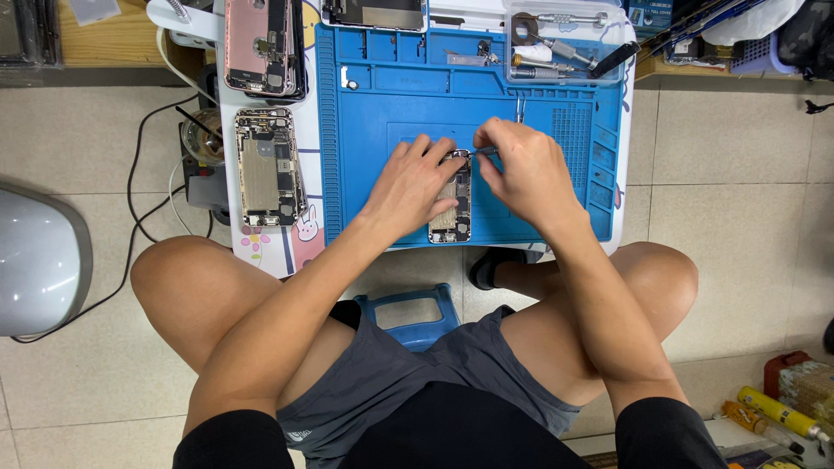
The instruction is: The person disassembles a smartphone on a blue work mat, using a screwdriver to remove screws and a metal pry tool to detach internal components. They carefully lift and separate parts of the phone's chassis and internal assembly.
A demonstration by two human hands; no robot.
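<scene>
Hands met over an opened silver phone chassis (453, 201) on the blue silicone repair mat (382, 130) at frame centre: the left hand (415, 184) pressed flat, steadying it; the right hand (521, 169) pinched a thin metal tool (485, 151).

A single view, from the person's head, looks almost straight down. The blue mat (486, 95) on the small desk (295, 247) lies high in the middle of the picture, fairly near. Below the mat come the forearms, bare knees and shorts; tiled floor (738, 182) shows either side of it.
</scene>
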